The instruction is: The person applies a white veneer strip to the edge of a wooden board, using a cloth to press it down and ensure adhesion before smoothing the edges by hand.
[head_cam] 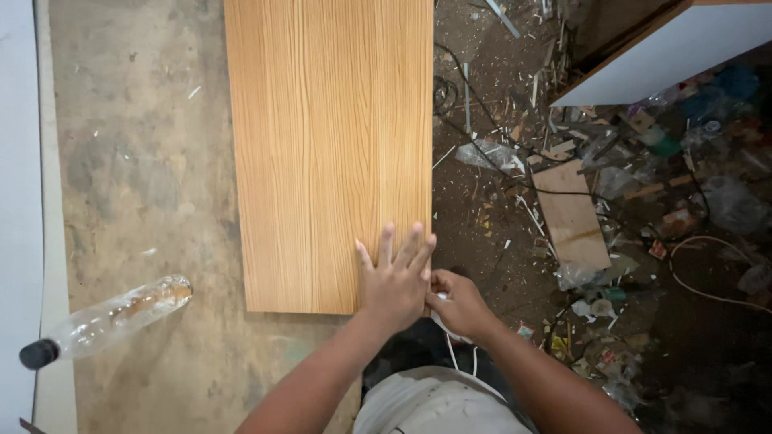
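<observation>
A long wood-grain laminated board [330, 137] lies flat on a worn work surface, running away from me. My left hand [394, 277] rests palm down on the board's near right corner, fingers spread. My right hand [457, 304] is closed against the board's right edge just beside the left hand, pinching something small and white that I cannot make out. A thin white strip or cord hangs down below that hand.
A clear plastic bottle [112, 317] with a black cap lies on the surface at the left. To the right the floor is littered with wood offcuts [572, 217], black cables [482, 145], plastic scraps and debris. A white-faced panel [667, 48] leans at the top right.
</observation>
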